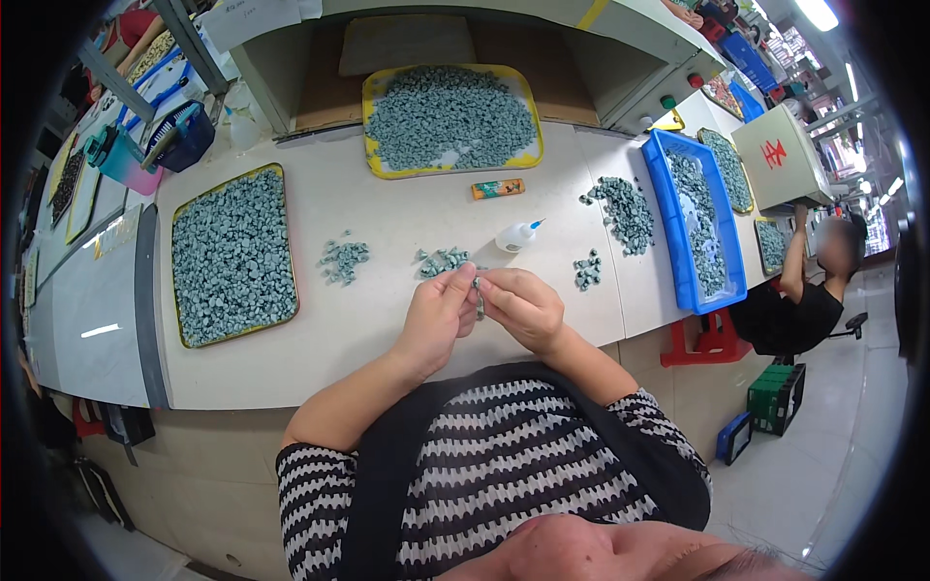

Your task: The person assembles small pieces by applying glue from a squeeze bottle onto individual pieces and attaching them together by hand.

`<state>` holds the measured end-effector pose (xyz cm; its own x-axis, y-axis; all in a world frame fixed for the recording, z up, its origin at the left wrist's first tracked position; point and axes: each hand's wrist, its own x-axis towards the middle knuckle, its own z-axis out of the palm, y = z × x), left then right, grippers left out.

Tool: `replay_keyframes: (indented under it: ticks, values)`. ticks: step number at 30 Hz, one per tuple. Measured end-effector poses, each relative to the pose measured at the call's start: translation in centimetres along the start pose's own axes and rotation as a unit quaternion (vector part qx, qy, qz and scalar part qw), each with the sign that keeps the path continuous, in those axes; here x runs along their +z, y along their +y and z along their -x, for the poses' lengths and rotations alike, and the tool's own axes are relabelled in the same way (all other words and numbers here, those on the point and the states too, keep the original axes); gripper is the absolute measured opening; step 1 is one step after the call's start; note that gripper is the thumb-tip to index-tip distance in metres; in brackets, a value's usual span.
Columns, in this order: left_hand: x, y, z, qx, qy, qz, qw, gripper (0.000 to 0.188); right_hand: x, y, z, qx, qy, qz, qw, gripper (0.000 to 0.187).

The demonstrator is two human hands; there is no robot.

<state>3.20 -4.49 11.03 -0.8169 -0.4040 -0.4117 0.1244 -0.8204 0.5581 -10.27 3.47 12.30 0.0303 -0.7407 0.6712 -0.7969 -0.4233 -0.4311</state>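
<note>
My left hand (438, 318) and my right hand (526, 304) meet at the middle of the white table (387, 373). Between their fingertips they pinch a small grey-green piece (477, 283); its exact shape is too small to tell. Just beyond my left fingers lies a loose cluster of similar pieces (444, 260), partly covered by the hand. A small white squeeze bottle (516, 235) with a blue nozzle lies beyond my right hand. Another small pile (344, 260) sits to the left, and two more, one large (628, 215) and one small (587, 270), to the right.
Yellow-rimmed trays full of pieces stand at left (232, 257) and at the back (450, 121). An orange-and-green tube-shaped packet (498, 189) lies before the back one. At right are a blue bin (693, 223) and a co-worker (809, 290). A dark basket (181, 136) stands back left.
</note>
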Motion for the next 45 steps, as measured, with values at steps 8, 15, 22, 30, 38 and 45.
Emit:
replay_keyframes:
  ticks: [8,15,22,30,38,45]
  values:
    - [-0.8,-0.5,0.3,0.119,0.054,-0.147,0.98,0.029,1.5,0.5,0.3,0.006,0.016,-0.05,0.999,0.027]
    - [-1.3,-0.4,0.2,0.138,0.045,-0.097,0.985,0.031,2.1,0.4,0.4,0.107,0.03,-0.151,0.982,0.027]
    - [-1.7,-1.1,-0.1,0.156,0.068,-0.131,0.977,0.031,2.6,0.0,0.2,0.064,0.059,-0.108,0.99,0.025]
    - [-2.5,-0.4,-0.8,0.04,0.091,0.014,0.995,0.034,0.8,1.3,1.6,0.213,0.056,-0.034,0.975,0.021]
    - [1.1,-1.0,-1.2,0.022,0.047,0.024,0.998,0.014,-3.9,5.5,3.4,0.288,0.101,0.058,0.951,0.055]
    - [5.5,-3.2,-0.7,0.024,0.037,0.0,0.999,0.014,-7.7,5.3,3.3,0.44,-0.052,-0.1,0.891,0.045]
